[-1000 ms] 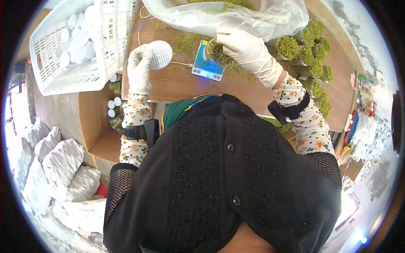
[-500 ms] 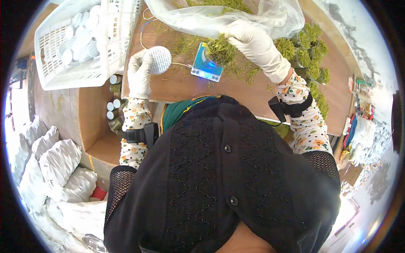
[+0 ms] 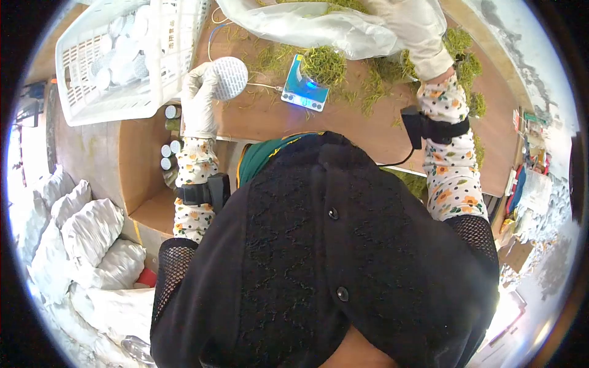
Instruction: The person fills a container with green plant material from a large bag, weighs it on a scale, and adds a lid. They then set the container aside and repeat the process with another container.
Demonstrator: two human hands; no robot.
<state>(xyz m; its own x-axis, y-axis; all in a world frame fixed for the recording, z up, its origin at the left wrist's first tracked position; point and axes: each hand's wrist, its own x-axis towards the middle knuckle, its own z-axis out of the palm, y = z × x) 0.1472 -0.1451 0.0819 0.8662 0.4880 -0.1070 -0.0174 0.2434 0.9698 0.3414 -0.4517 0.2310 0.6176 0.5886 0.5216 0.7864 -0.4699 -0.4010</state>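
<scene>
A round white lid with rows of print on its face is pinched in my gloved left hand, held over the table's left part. Beside it stands a small blue digital scale, lit up, with a cable running from its left side. Heaped on the scale is a clump of dried green strands. My gloved right hand reaches to the right end of a clear plastic bag of the same strands. Its fingers run up to the top edge and cannot be made out.
A white plastic basket of round lids stands at the upper left. Several jars stuffed with green strands line the table's right side. Lidded jars sit in a cardboard box below the basket. White sacks pile up at the lower left.
My right hand has left the clump at the scale and moved up and right to the bag. The clump stays on the scale. My left hand keeps the lid, nearly still.
</scene>
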